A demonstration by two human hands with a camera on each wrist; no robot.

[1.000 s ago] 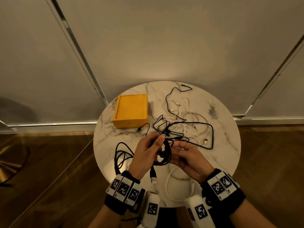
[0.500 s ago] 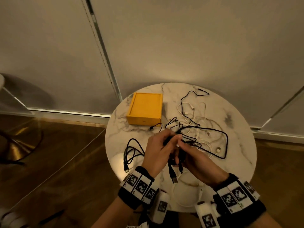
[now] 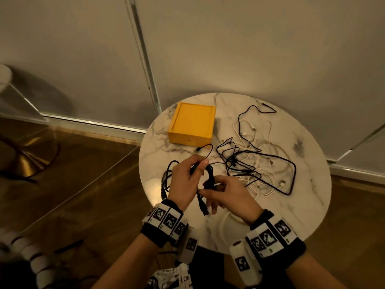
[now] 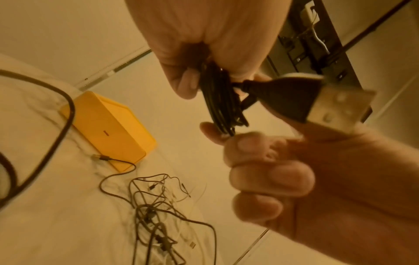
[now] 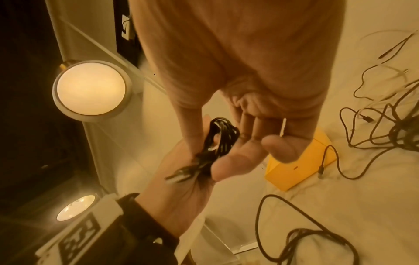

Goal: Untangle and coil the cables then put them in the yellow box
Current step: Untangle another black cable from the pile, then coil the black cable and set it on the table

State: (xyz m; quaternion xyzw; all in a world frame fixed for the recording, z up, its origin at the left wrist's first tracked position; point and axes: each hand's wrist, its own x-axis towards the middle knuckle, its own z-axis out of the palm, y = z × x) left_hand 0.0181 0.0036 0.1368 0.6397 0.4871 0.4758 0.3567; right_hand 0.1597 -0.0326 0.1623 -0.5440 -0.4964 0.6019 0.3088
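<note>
A small coil of black cable (image 3: 210, 175) is held above the table's near side by both hands. My left hand (image 3: 186, 181) grips its upper part, fingers curled round the strands (image 4: 217, 96). My right hand (image 3: 226, 193) pinches the lower end (image 4: 226, 131) between thumb and forefinger. The coil's USB plug (image 3: 203, 207) hangs loose below, and fills the left wrist view (image 4: 317, 102). The yellow box (image 3: 192, 124) stands at the table's far left, nothing visible in it. A tangle of black and white cables (image 3: 257, 163) lies to the right.
The round marble table (image 3: 308, 205) stands against a pale wall. Another black cable (image 3: 166, 180) lies left of my left hand, and a white loop (image 3: 226, 223) by the near edge. A glowing lamp (image 5: 90, 89) shows in the right wrist view. Wooden floor surrounds the table.
The head view has swung left, so the table sits further right. Both hands keep hold of the black coil, which now looks tighter, with the right hand lower on it.
</note>
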